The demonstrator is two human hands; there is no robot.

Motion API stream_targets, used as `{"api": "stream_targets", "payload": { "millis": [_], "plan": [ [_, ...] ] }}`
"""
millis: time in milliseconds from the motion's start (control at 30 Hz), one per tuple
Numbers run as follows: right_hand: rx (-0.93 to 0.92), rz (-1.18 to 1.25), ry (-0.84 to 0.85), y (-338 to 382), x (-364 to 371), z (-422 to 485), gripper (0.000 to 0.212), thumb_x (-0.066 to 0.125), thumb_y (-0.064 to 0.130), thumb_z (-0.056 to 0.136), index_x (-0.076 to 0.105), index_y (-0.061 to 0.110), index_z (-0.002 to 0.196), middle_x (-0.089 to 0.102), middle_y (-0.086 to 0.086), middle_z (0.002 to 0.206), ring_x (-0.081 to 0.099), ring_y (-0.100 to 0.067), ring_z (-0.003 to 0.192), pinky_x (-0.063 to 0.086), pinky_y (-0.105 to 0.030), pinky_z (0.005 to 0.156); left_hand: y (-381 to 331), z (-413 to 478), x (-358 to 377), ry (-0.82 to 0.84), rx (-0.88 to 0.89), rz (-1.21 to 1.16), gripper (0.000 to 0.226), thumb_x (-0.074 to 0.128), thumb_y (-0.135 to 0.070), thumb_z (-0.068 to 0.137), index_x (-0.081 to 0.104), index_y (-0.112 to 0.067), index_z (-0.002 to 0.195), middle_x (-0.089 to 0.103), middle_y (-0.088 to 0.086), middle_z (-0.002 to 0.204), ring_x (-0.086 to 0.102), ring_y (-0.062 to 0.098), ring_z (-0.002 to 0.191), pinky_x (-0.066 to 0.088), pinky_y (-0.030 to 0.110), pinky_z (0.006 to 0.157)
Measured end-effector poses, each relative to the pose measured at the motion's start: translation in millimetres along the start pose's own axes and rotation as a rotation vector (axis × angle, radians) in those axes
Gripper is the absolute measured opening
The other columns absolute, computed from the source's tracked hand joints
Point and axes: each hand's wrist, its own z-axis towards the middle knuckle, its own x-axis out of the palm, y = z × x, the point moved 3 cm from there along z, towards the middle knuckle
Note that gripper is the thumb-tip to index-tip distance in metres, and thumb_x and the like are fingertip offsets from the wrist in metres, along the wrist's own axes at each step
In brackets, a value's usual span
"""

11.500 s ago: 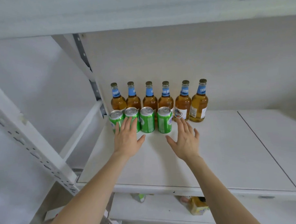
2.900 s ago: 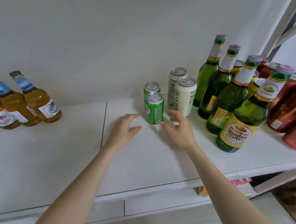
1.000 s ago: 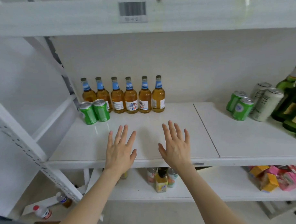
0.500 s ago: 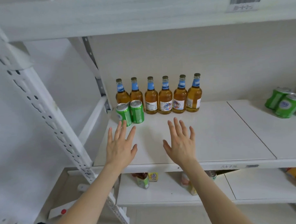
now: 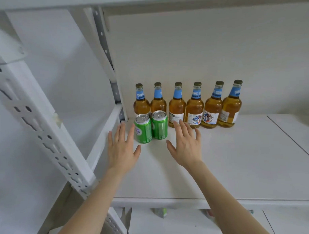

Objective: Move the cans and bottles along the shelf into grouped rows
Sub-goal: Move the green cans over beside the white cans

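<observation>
Two green cans stand side by side at the left end of the white shelf (image 5: 230, 158): the left can (image 5: 143, 129) and the right can (image 5: 159, 125). Behind them, several amber bottles with blue neck labels (image 5: 194, 108) line the back wall in a row. My left hand (image 5: 122, 147) hovers with straight fingers just left of the left can, holding nothing. My right hand (image 5: 185, 143) is spread flat just right of the right can, its fingertips in front of the third and fourth bottles, also holding nothing.
A perforated white upright (image 5: 36, 121) and a side rail (image 5: 105, 136) bound the shelf on the left. A seam (image 5: 291, 138) splits the shelf boards at the right. A lower shelf (image 5: 171, 221) holds small items, mostly hidden.
My view has moved closer to the left end of the shelf. Both hands have reached forward and now flank the two green cans. The cans at the far right are out of view.
</observation>
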Motion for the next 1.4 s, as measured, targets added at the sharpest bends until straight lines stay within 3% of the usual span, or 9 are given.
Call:
{"api": "stream_targets", "payload": {
  "millis": [233, 400, 533, 633, 767, 900, 1033, 1167, 1400],
  "plan": [
    [0.057, 0.293, 0.027, 0.4, 42.0, 46.9, 0.074, 0.058, 0.052, 0.091, 0.031, 0.016, 0.149, 0.046, -0.002, 0.15, 0.043, -0.024, 0.137, 0.033, -0.046, 0.11, 10.3, 31.3, 55.1, 0.164, -0.149, -0.461, 0.1, 0.07, -0.052, 0.081, 0.014, -0.016, 0.156, 0.032, 0.007, 0.159, 0.034, 0.026, 0.144, 0.023, 0.049, 0.118],
    [0.129, 0.767, 0.177, 0.4, 66.8, 73.4, 0.076, 0.071, 0.042, 0.086, 0.033, 0.017, 0.147, 0.053, -0.001, 0.142, 0.051, -0.021, 0.128, 0.044, -0.041, 0.105, 3.0, 44.5, 70.6, 0.304, -0.23, -1.07, 0.097, 0.08, -0.022, 0.081, 0.014, -0.037, 0.152, 0.04, -0.014, 0.15, 0.044, 0.004, 0.132, 0.039, 0.022, 0.108],
    [0.2, 0.935, 0.251, -2.4, 82.5, 82.9, 0.069, 0.076, 0.041, 0.083, 0.043, 0.018, 0.14, 0.059, 0.001, 0.132, 0.057, -0.019, 0.119, 0.05, -0.044, 0.101, 6.3, 49.0, 87.9, 0.348, -0.317, -1.255, 0.095, 0.085, -0.031, 0.071, 0.024, -0.056, 0.14, 0.052, -0.019, 0.139, 0.055, 0.008, 0.127, 0.049, 0.044, 0.105],
    [0.224, 1.017, 0.262, -6.2, 88.2, 86.2, 0.065, 0.078, 0.041, 0.081, 0.049, 0.02, 0.135, 0.062, 0.004, 0.127, 0.059, -0.015, 0.115, 0.051, -0.04, 0.099, 8.6, 53.0, 94.1, 0.362, -0.346, -1.31, 0.095, 0.088, -0.034, 0.064, 0.031, -0.045, 0.14, 0.055, -0.007, 0.139, 0.057, 0.013, 0.125, 0.05, 0.046, 0.103],
    [0.266, 1.113, 0.258, -9.8, 89.3, 86.0, 0.065, 0.083, 0.04, 0.075, 0.053, 0.022, 0.129, 0.064, 0.007, 0.121, 0.06, -0.009, 0.112, 0.053, -0.034, 0.094, 4.8, 57.5, 91.9, 0.337, -0.372, -1.367, 0.079, 0.082, 0.002, 0.073, 0.038, -0.034, 0.128, 0.058, 0.002, 0.131, 0.061, 0.014, 0.118, 0.056, 0.025, 0.089],
    [0.307, 1.212, 0.281, -9.0, 83.4, 81.1, 0.059, 0.086, 0.028, 0.074, 0.053, 0.019, 0.122, 0.066, 0.004, 0.117, 0.061, -0.009, 0.109, 0.053, -0.027, 0.086, 1.3, 51.7, 81.4, 0.314, -0.411, -1.414, 0.075, 0.083, 0.004, 0.071, 0.044, -0.033, 0.123, 0.061, -0.004, 0.121, 0.064, 0.009, 0.107, 0.056, 0.018, 0.074],
    [0.396, 1.342, 0.319, -10.7, 71.4, 71.0, 0.054, 0.083, 0.025, 0.077, 0.054, 0.025, 0.122, 0.066, 0.004, 0.119, 0.063, -0.014, 0.11, 0.055, -0.033, 0.087, -1.2, 37.9, 70.8, 0.341, -0.506, -1.468, 0.078, 0.09, -0.022, 0.062, 0.049, -0.035, 0.127, 0.066, -0.002, 0.122, 0.067, 0.014, 0.108, 0.059, 0.031, 0.082],
    [0.49, 1.419, 0.357, -11.7, 47.7, 52.4, 0.048, 0.077, 0.023, 0.084, 0.056, 0.019, 0.126, 0.066, 0.003, 0.115, 0.065, -0.011, 0.099, 0.052, -0.022, 0.067, -6.4, 19.2, 51.8, 0.386, -0.542, -1.442, 0.085, 0.093, -0.044, 0.052, 0.053, -0.034, 0.127, 0.07, -0.006, 0.118, 0.068, 0.014, 0.107, 0.058, 0.043, 0.088],
    [0.584, 1.448, 0.388, -12.4, -5.2, 15.5, 0.036, 0.072, 0.025, 0.088, 0.058, 0.018, 0.121, 0.067, 0.004, 0.105, 0.066, -0.01, 0.09, 0.05, -0.023, 0.06, -22.6, -11.3, -2.0, 0.426, -0.575, -1.491, 0.072, 0.088, -0.034, 0.058, 0.057, -0.028, 0.123, 0.072, -0.001, 0.114, 0.069, 0.019, 0.106, 0.058, 0.044, 0.087]
  ]
}}
